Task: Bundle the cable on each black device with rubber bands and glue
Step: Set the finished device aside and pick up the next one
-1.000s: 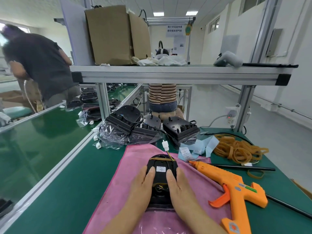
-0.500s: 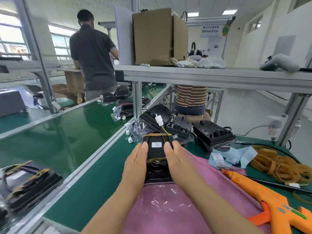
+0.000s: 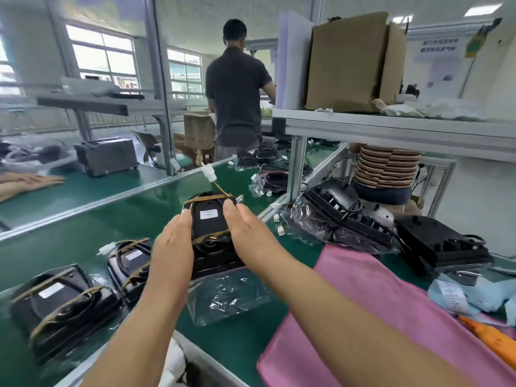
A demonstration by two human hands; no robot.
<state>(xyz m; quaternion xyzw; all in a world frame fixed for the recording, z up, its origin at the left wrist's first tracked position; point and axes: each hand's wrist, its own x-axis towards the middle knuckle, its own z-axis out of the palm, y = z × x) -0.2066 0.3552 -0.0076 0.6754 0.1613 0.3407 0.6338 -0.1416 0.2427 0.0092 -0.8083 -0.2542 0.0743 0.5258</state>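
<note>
Tan rubber bands (image 3: 206, 197) cross the black plastic device (image 3: 210, 222) gripped between my left hand (image 3: 173, 247) and right hand (image 3: 245, 233); two bundled devices (image 3: 64, 300) lie done, unbundled devices (image 3: 444, 241) wait.

- The device (image 3: 210, 219) sits between left hand (image 3: 173, 247) and right hand (image 3: 245, 233).
- Two bundled devices (image 3: 61, 300) lie on the belt (image 3: 83, 227) at eight o'clock.
- A cloth (image 3: 377, 303) lies at four o'clock, glue gun (image 3: 491, 339) on it.

Banded black device (image 3: 210, 219) betw. both hands
</note>
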